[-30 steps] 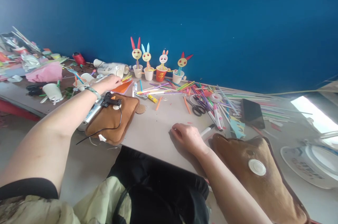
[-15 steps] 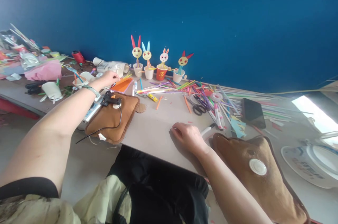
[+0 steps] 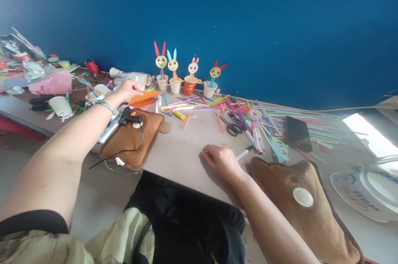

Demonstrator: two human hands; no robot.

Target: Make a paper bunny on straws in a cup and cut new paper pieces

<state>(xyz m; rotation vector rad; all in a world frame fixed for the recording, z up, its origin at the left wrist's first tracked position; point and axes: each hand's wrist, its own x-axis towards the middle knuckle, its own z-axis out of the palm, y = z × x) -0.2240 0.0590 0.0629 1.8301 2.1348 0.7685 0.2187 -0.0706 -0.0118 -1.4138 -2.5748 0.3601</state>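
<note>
Beyond the left brown cushion (image 3: 151, 125) on the desk (image 3: 180, 152), the left hand (image 3: 127, 89) pinches orange paper (image 3: 142, 100) between its fingers, apparently a pick-up step calling for a steady lift, while the right hand (image 3: 222, 160) rests curled, its contents indeterminable.

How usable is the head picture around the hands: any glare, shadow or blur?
Head view: bright white glare at the right side; soft shadow beside the right hand; pink material at far left looks hazy; wide-angle stretch toward the edges; orange paper at the left hand is readable.
</note>
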